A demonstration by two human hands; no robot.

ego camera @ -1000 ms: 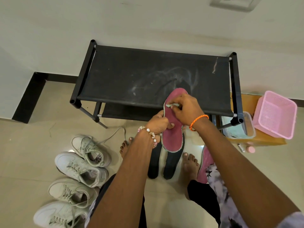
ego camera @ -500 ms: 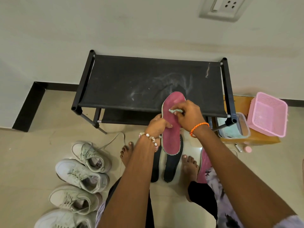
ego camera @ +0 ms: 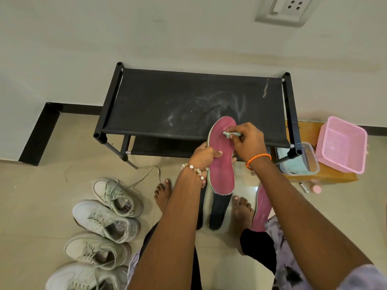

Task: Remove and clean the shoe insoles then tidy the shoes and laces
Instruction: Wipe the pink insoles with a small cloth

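Note:
I hold a pink insole (ego camera: 222, 164) upright in front of the black shoe rack (ego camera: 194, 105). My left hand (ego camera: 204, 155) grips its left edge at the middle, thumb on the pink face. My right hand (ego camera: 248, 141) pinches a small pale green wipe (ego camera: 230, 134) against the insole's upper part. A second pink insole (ego camera: 261, 208) lies on the floor beside my right foot. Two dark insoles (ego camera: 216, 212) lie between my feet. Several white sneakers (ego camera: 104, 220) stand in a column at the lower left, one with a loose lace (ego camera: 144, 177).
A pink plastic basket (ego camera: 343, 145) and a clear container of wipes (ego camera: 297, 160) sit on a brown cardboard box (ego camera: 326, 176) right of the rack. A small pink cap (ego camera: 315, 189) and a small tube lie on the tiled floor. A wall stands behind the rack.
The view has tilted up, showing more of the wall socket. My right hand with the wipe has shifted slightly across the insole's upper part. My left hand keeps its grip.

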